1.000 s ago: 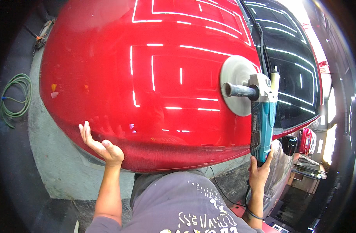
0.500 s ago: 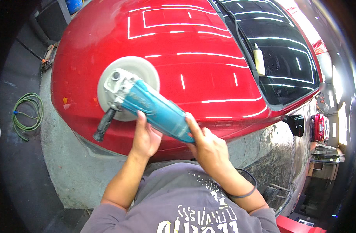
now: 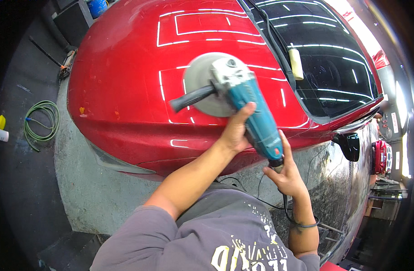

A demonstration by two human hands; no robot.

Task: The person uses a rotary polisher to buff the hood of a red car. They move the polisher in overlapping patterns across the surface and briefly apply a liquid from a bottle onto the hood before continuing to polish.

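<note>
A teal electric polisher (image 3: 259, 115) is held over the red car hood (image 3: 125, 67), its round white pad (image 3: 200, 81) at the far end. Whether the pad touches the paint, I cannot tell. The black side handle (image 3: 191, 98) sticks out to the left, with no hand on it. My left hand (image 3: 236, 131) grips the polisher's body from the left and below, thumb across the top. At the rear end, my right hand (image 3: 288, 174) holds the tail where the black cord (image 3: 286, 205) comes out. That cord loops round my right forearm.
A pale yellow bottle (image 3: 296, 64) lies at the windshield base beside the wiper (image 3: 279, 40). The side mirror (image 3: 348, 147) juts out at right. On the left floor are a coiled green hose (image 3: 42, 124) and a white and yellow bottle (image 3: 1, 134).
The polisher has moved right, toward the windshield, and turned so its body points more toward me. Both hands have gone with it, my right hand lower at the tail.
</note>
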